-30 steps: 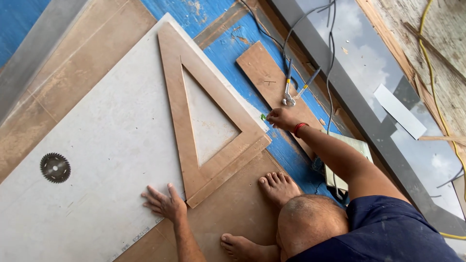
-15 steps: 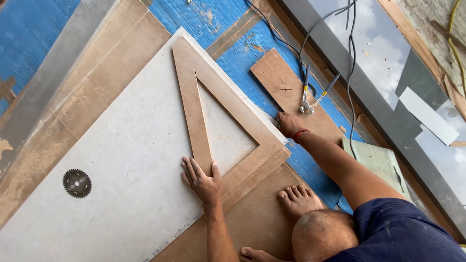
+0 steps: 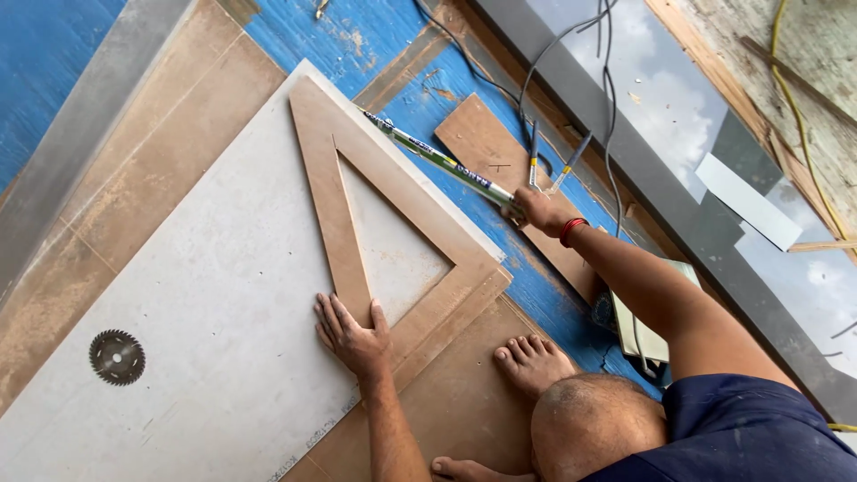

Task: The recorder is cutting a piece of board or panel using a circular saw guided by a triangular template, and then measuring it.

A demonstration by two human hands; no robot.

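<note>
Head view: left hand [image 3: 351, 332] flat on wooden triangle frame [image 3: 332, 205]; right hand [image 3: 536, 211] grips slim tube [image 3: 444, 162].

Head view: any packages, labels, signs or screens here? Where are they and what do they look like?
Printed label: along the long thin green-and-white tube gripped in the right hand, slanting over the brown wooden triangle frame; dark band with light lettering.
Faint printed marking: lower edge of the pale grey board; too small to make out.
No packages, signs or screens.
</note>
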